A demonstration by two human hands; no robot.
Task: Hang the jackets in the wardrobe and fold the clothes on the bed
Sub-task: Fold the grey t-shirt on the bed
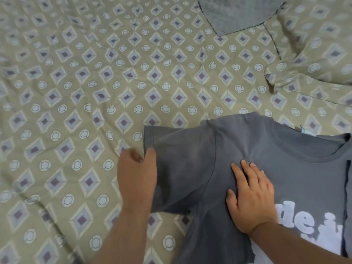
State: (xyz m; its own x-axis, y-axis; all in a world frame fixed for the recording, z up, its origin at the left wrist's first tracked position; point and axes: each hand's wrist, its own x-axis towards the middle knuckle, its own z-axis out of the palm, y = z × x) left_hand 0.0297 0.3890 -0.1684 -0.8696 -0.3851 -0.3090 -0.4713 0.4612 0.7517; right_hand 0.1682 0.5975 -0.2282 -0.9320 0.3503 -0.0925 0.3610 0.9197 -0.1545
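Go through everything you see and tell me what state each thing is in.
grey T-shirt: flat, print up, sleeve spread out.
left hand: pinches the sleeve's hem.
right hand: flat, pressing the shirt's chest.
bedsheet: spread, wrinkled.
grey cloth: lying flat at the far edge.

Left hand (137,174) in a curled pinch on the sleeve (177,159); right hand (249,195) flat, palm down, fingers (245,168) apart.

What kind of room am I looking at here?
Probably a bedroom: a patterned bedsheet covers the soft, wrinkled surface, a pillow in matching fabric lies at the right, and a grey T-shirt is spread out on it.
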